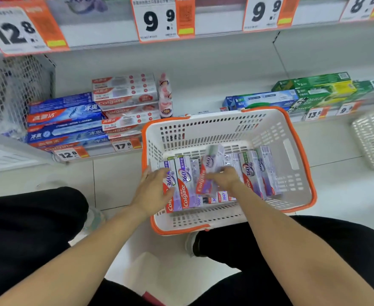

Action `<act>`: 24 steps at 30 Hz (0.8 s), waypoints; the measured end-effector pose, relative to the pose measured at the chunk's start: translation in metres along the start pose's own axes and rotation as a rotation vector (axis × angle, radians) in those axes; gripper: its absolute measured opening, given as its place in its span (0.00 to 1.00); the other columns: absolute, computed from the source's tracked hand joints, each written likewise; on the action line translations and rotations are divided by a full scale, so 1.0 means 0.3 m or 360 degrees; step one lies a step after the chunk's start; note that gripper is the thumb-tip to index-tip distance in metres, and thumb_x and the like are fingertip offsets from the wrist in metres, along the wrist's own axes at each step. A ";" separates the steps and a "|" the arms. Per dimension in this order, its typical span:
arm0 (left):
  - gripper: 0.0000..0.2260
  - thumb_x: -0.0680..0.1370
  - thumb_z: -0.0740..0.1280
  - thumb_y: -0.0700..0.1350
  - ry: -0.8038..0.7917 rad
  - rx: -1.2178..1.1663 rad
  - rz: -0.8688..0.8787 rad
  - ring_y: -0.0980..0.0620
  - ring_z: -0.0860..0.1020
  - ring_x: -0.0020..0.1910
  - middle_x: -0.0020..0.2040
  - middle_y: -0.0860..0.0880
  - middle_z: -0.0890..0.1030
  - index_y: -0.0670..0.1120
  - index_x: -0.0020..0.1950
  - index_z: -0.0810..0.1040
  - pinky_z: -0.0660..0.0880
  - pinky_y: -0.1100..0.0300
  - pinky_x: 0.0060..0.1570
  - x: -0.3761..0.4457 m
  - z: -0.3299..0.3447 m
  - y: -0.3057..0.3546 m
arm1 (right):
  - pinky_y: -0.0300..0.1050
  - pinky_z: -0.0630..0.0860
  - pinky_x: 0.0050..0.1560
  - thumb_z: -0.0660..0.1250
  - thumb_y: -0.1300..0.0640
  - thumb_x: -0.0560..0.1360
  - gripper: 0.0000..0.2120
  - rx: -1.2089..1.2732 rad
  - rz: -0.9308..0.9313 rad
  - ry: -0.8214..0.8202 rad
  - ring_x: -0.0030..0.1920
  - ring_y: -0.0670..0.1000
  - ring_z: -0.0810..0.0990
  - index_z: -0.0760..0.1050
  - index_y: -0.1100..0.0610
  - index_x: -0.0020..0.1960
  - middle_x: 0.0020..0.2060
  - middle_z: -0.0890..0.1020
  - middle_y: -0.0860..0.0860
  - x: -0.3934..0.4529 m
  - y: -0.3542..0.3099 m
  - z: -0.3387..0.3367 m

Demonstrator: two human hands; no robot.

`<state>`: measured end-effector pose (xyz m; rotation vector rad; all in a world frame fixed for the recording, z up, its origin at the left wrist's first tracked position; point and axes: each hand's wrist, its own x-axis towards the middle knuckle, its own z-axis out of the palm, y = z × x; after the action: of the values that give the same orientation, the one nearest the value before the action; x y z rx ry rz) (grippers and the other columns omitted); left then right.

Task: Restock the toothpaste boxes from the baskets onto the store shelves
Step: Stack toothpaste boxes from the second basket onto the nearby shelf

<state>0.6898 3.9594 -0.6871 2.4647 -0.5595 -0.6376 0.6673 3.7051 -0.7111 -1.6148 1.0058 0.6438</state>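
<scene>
- purple toothpaste box (210, 171): lifted above the other boxes inside the basket (296, 155), at the frame's centre; judged light, stiff card that dents if squeezed, best held across its narrow sides near the middle.
- long axis runs from 7 to 1 o'clock, far end raised and blurred.
- right hand (226, 178) is curled around this box.
- left hand (154, 188) lies spread, touching the boxes at the basket's 9 o'clock side.
- shelf (203, 100) at 12 o'clock has a bare gap.

White tiled floor (115, 182), orange-rimmed basket (301, 155) on it, bottom shelf (203, 93) with toothpaste boxes (66, 122)
</scene>
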 end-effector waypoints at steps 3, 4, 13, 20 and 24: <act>0.32 0.78 0.72 0.52 0.0014 -0.0840 -0.0311 0.54 0.73 0.65 0.67 0.53 0.72 0.48 0.76 0.61 0.72 0.59 0.63 0.028 -0.021 0.103 | 0.54 0.83 0.51 0.76 0.63 0.73 0.18 0.0314 -0.0127 -0.0567 0.50 0.56 0.86 0.76 0.63 0.60 0.54 0.85 0.58 -0.070 -0.101 0.060; 0.30 0.77 0.73 0.51 -0.0082 -0.1068 -0.0391 0.54 0.76 0.63 0.65 0.54 0.74 0.48 0.74 0.63 0.75 0.59 0.60 0.041 -0.023 0.120 | 0.53 0.83 0.52 0.75 0.61 0.75 0.16 0.0367 -0.0177 -0.0740 0.50 0.56 0.85 0.77 0.62 0.61 0.53 0.86 0.57 -0.100 -0.125 0.080; 0.22 0.72 0.78 0.46 -0.0182 -0.1378 -0.0756 0.55 0.82 0.48 0.55 0.48 0.82 0.45 0.61 0.74 0.79 0.67 0.36 0.061 0.021 0.107 | 0.40 0.71 0.38 0.66 0.62 0.77 0.06 -0.0495 -0.0478 0.0681 0.38 0.52 0.76 0.80 0.57 0.52 0.43 0.80 0.50 0.066 0.061 -0.122; 0.17 0.72 0.79 0.44 -0.0382 -0.1255 -0.0706 0.53 0.83 0.50 0.54 0.48 0.83 0.50 0.55 0.75 0.80 0.63 0.45 0.054 0.094 0.113 | 0.62 0.71 0.68 0.75 0.54 0.72 0.37 -0.0536 0.0115 0.0845 0.70 0.64 0.68 0.59 0.60 0.73 0.70 0.68 0.60 0.209 0.304 -0.231; 0.19 0.72 0.79 0.46 -0.0462 -0.1203 -0.0739 0.54 0.82 0.51 0.54 0.50 0.82 0.50 0.57 0.74 0.81 0.63 0.45 0.056 0.108 0.113 | 0.58 0.70 0.70 0.70 0.52 0.75 0.32 -0.0786 0.0434 0.0711 0.70 0.64 0.69 0.63 0.67 0.72 0.69 0.71 0.65 0.212 0.303 -0.247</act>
<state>0.6773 3.9122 -0.6971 1.7795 0.1659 -1.1505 0.6140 3.6100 -0.7881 -2.1338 1.4957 0.7741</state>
